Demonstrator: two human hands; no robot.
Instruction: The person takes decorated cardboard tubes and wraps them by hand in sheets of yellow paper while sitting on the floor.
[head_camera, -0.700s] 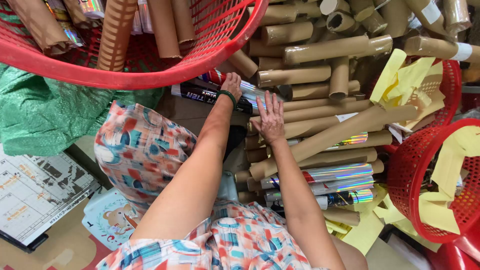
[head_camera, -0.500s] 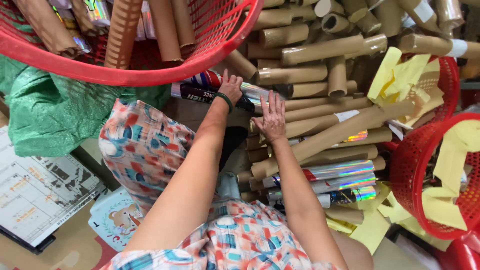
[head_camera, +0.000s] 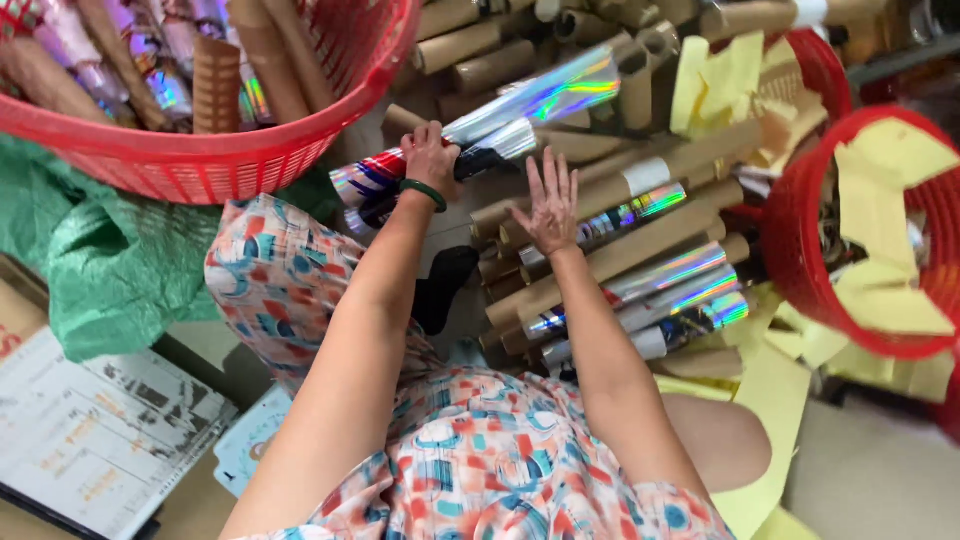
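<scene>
My left hand, with a green band at the wrist, grips a shiny holographic foil roll that slants up to the right out of the pile. My right hand is spread flat with fingers apart, resting on brown cardboard tubes just right of that roll. More silver rainbow foil rolls lie among the tubes below my right hand. My knees in patterned orange and teal cloth sit under both arms.
A red plastic basket with tubes and foil rolls is at upper left. A second red basket holding yellow paper sheets stands at right. Green plastic wrap and printed papers lie at left.
My left hand closed on a foil roll and lifted it out of the pile. My right hand stays flat on the tubes. The camera has moved closer.
</scene>
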